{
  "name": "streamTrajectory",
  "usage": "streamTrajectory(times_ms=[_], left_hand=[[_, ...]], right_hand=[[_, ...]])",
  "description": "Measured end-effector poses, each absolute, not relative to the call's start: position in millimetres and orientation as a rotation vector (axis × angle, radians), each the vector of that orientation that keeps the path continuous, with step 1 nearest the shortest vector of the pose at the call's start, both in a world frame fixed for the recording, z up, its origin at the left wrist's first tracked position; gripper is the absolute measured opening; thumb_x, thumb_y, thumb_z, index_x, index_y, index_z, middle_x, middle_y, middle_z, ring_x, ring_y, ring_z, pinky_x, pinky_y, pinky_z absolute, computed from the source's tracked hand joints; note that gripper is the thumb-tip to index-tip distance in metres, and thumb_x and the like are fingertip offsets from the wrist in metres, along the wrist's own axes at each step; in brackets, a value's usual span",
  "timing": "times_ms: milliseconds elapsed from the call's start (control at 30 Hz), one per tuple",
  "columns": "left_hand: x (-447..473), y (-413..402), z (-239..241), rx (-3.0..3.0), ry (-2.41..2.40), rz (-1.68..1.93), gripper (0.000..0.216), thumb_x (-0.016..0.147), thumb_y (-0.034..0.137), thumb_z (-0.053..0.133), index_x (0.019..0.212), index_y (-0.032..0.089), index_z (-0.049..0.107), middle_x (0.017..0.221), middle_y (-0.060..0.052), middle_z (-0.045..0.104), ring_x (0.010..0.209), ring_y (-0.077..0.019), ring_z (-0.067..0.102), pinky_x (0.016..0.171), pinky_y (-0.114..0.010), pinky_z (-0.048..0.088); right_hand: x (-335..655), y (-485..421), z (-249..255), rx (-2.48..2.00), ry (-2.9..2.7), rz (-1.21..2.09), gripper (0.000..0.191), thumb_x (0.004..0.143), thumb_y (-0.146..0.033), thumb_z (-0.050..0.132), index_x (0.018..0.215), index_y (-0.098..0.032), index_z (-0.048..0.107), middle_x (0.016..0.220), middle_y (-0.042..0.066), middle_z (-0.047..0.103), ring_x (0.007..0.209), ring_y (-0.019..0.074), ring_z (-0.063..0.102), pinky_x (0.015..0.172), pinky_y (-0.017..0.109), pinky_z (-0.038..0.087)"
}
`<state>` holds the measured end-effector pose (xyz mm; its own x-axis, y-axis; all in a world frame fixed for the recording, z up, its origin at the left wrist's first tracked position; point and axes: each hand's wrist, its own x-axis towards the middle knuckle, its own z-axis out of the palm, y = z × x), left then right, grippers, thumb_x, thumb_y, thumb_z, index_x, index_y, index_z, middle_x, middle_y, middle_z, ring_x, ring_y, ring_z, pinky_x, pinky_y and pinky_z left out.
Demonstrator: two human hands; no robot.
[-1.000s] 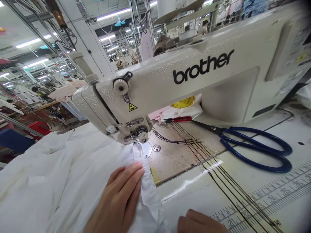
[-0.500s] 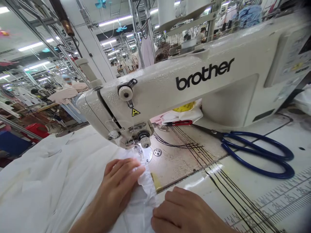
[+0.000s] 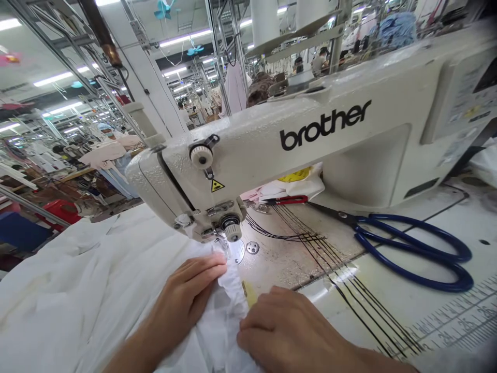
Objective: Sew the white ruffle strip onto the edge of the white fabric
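Observation:
Gathered white fabric [image 3: 232,290] runs up to the presser foot [image 3: 222,247] of a Brother sewing machine [image 3: 256,150]. My left hand [image 3: 190,292] is closed on this fabric just in front of the foot, fingertips pressed together and touching the cloth. Closer to me, my right hand [image 3: 289,326] is curled at the right edge of the same strip; its fingertips are partly hidden, but they appear to grip the cloth. The wider spread of white fabric [image 3: 73,290] lies to the left, under my left forearm.
Large blue-handled scissors [image 3: 411,248] lie to the right, beside small red thread snips [image 3: 289,200]. Black cords [image 3: 357,290] cross the table by a printed ruler scale [image 3: 462,321]. White cloth with a yellow item [image 3: 297,173] sits behind the machine arm. Other people work in the background.
My left fingers have drawn together and shifted slightly left on the fabric. My right hand has moved a little up and left along the edge. The view has tilted slightly.

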<state>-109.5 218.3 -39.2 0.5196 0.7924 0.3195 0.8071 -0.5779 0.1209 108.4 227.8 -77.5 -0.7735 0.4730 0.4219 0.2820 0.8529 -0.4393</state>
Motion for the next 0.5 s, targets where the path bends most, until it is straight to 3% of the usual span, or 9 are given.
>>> streamTrajectory(times_ms=[200,367,500], left_hand=[[-121.5,237.6,-35.7,-2.693,-1.467,-0.462,0.028,0.09,0.01,0.046,0.11,0.022,0.061,0.116,-0.002,0.065,0.107,-0.0122,0.061,0.094,-0.024,0.05],[-99.8,219.1,-25.8,-2.565,-1.607,-0.363,0.03,0.09,0.014,0.044,0.115,0.022,0.057,0.119,-0.002,0.063,0.11,-0.0109,0.059,0.093,-0.021,0.05],[-84.8,195.6,-36.8,-2.453,-1.447,-0.514,0.025,0.09,0.012,0.046,0.111,0.018,0.057,0.117,-0.005,0.062,0.11,-0.0121,0.058,0.097,-0.022,0.048]], right_hand=[[99.7,241.0,-69.7,-0.618,-2.496,0.608,0.011,0.074,-0.006,0.061,0.07,-0.016,0.061,0.074,-0.001,0.064,0.064,0.0128,0.054,0.059,0.028,0.032],[100.2,234.4,-79.3,-0.544,-2.378,0.325,0.009,0.071,-0.009,0.066,0.076,-0.016,0.063,0.077,-0.002,0.064,0.062,0.0145,0.053,0.06,0.03,0.035],[100.3,231.2,-82.2,-0.51,-2.294,0.173,0.016,0.079,-0.003,0.05,0.078,-0.014,0.061,0.075,0.0,0.061,0.065,0.0155,0.053,0.069,0.031,0.038]])
